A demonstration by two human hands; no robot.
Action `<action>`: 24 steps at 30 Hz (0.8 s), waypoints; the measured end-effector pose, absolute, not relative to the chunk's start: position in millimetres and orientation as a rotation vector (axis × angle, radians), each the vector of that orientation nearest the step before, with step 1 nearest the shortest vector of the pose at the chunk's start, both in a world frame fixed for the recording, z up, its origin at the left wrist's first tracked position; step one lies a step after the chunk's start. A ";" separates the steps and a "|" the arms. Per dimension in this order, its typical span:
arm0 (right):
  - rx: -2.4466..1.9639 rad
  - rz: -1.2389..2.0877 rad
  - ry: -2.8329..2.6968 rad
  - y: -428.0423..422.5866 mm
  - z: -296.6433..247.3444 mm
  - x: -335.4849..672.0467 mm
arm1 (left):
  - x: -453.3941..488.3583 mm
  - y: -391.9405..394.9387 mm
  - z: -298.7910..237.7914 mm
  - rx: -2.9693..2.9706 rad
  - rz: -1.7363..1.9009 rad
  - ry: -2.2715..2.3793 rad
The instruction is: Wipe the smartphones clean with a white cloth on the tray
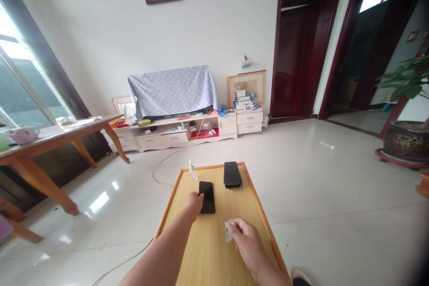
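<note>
A black phone [208, 196] lies flat on the small wooden table [214, 250]. My left hand [193, 203] grips its left edge, fingers curled on it. My right hand [246, 239] rests lower on the tabletop, closed around a small crumpled pale cloth [229, 229]. A stack of dark phones [232, 174] sits at the table's far right. A small clear spray bottle [192, 171] stands at the far left corner.
A white cable [161, 167] trails over the glossy tile floor. A low TV cabinet [187, 132] with a cloth-covered screen [172, 90] lines the far wall. A wooden bench-table [50, 143] stands left; a potted plant [407, 138] right.
</note>
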State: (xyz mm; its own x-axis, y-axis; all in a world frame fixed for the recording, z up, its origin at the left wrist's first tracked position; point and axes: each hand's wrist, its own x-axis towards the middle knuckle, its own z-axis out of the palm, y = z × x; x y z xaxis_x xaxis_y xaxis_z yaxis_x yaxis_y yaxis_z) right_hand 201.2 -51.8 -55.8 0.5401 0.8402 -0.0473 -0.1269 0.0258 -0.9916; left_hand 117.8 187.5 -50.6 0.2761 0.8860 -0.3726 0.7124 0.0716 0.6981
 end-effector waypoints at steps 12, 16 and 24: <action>-1.359 0.866 -0.658 -44.2 -63.1 200.5 | 119.2 194.8 -61.5 1.947 0.343 1.616; -1.346 0.861 -0.636 -43.8 -60.2 201.6 | 122.9 191.7 -54.7 1.974 0.510 1.586; -1.379 0.798 -0.587 -43.9 -57.4 207.5 | 177.8 177.6 -42.6 1.726 0.643 1.337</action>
